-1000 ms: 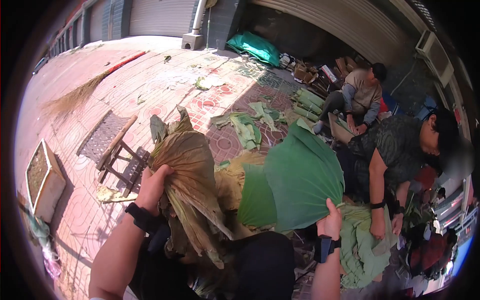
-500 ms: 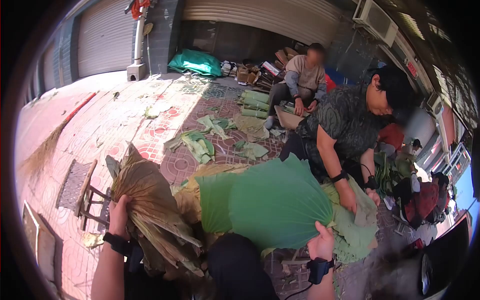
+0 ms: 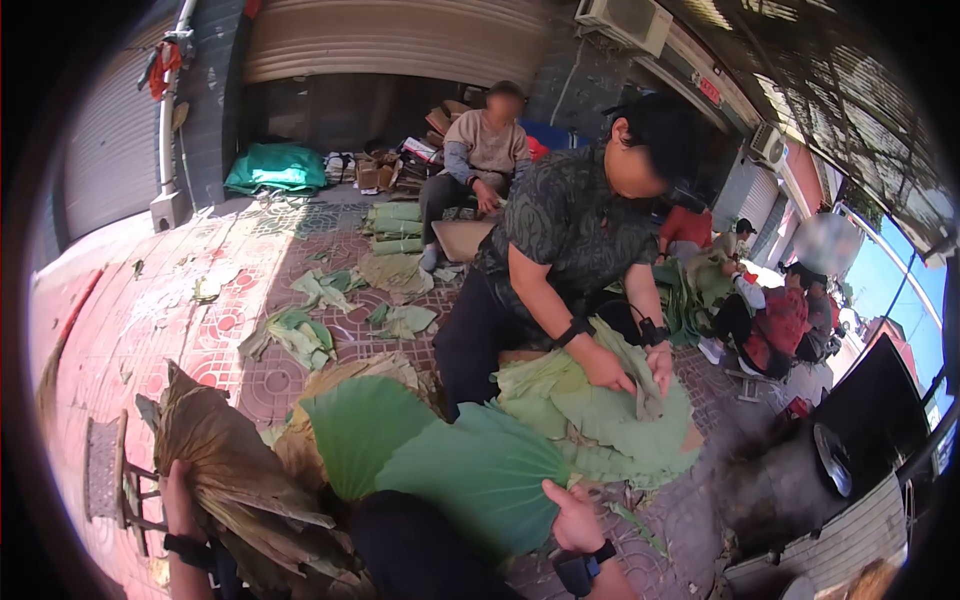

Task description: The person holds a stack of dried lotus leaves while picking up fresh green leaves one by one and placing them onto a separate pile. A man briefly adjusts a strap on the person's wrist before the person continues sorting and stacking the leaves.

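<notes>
A bundle of dried brown lotus leaves (image 3: 225, 445) fans out at the lower left, with my left hand (image 3: 180, 505) closed around its gathered edge. My right hand (image 3: 575, 515) pinches the right edge of a large green lotus leaf (image 3: 480, 470), thumb on top. This leaf spreads leftward above my dark-clad knee (image 3: 425, 550) and overlaps a second green leaf (image 3: 365, 430). Behind the green leaves lie yellowish-brown leaves (image 3: 300, 450), partly covered. The fingertips of my right hand are hidden beneath the leaf.
A co-worker (image 3: 575, 240) opposite bends over a stack of pale green leaves (image 3: 640, 440), both hands on it. Another person (image 3: 480, 150) sits behind, beside leaf bundles (image 3: 397, 228). Loose leaves (image 3: 300, 335) litter the tiles. A small stool (image 3: 125, 470) stands left, a dark metal drum (image 3: 800, 480) right.
My view has swung to the right, so the scene sits further left. The green leaf and my right hand are lower; the leaf tilts more. Both hands keep their hold.
</notes>
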`<state>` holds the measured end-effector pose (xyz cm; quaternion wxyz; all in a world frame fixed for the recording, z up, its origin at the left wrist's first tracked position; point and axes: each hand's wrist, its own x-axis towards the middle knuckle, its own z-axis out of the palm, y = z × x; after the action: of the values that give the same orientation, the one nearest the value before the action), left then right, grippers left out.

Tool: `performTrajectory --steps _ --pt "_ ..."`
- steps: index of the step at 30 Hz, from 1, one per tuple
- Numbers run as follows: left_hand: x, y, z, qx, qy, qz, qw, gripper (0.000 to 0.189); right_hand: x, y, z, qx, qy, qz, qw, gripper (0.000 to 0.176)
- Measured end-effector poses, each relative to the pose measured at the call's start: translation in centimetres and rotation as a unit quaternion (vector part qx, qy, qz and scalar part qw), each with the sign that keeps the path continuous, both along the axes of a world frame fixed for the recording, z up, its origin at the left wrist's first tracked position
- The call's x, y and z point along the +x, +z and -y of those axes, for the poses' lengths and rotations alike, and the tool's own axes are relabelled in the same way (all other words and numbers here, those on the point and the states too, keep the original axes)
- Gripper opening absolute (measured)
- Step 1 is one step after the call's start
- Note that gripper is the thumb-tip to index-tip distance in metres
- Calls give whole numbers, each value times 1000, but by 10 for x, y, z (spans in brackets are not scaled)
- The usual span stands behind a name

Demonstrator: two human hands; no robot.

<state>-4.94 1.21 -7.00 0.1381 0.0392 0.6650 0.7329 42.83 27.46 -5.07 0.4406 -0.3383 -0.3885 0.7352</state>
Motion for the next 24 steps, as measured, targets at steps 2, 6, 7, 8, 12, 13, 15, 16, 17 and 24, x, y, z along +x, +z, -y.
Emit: performTrajectory --steps 2,6,7,8,12,13,15,16,17,24 --pt "11 13 -2 -12 -2 15 1000 51 -1 0 -1 1 0 -4 1000 20" --pt "-16 -13 7 -22 -20 -57 998 32 2 -7 -1 -22 8 -13 1000 22" --pt "-19 -17 7 -21 -10 -58 998 30 1 -5 1 -22 6 -16 1000 21" --pt "-22 -21 7 -21 0 -59 998 28 1 -3 3 -23 4 -19 1000 21" --pt "-10 -11 -1 -3 28 -66 997 27 0 0 5 -18 -3 -10 1000 20" --pt "-10 -11 -1 1 29 -68 997 27 0 0 5 -17 -4 -11 1000 20" --pt "-12 -13 -2 9 32 -73 997 27 0 0 5 -20 -1 -15 1000 20" --pt "-13 -14 -2 2 30 -76 997 27 1 0 5 -23 2 -19 1000 20" --pt "-14 -15 -1 -4 28 -78 997 26 2 -1 5 -27 5 -22 999 20" --pt "-21 -12 10 -40 -51 -40 997 45 4 10 7 -7 -13 -30 999 17"
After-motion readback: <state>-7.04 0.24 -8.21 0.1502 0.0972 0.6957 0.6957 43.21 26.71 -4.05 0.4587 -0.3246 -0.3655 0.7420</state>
